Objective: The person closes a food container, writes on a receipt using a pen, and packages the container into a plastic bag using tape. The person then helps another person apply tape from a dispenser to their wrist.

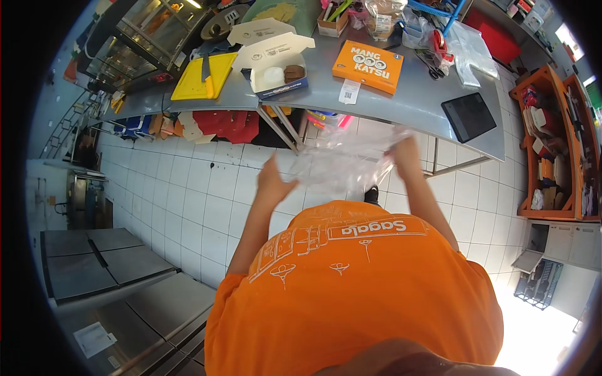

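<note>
A clear plastic bag (pixel 345 164), blurred by motion, spreads out in front of my orange shirt, below the table edge. My right hand (pixel 404 155) is closed on the bag's right side. My left hand (pixel 273 183) is at the bag's left edge, its thumb and fingers apart; whether it touches the plastic is unclear. On the table beyond, an opened carton (pixel 282 88) contains a white item and a brown item. To its right lies a shut orange box (pixel 368 66) marked "Mang Katsu", with a paper slip (pixel 349 92) by its front edge.
A knife (pixel 207 76) rests on a yellow cutting board (pixel 188 88) at the table's left. Scissors (pixel 431 66), plastic bags (pixel 470 53) and a black tablet (pixel 468 117) lie to the right. An orange shelf (pixel 523 94) stands far right; steel cabinets (pixel 135 263) are at left.
</note>
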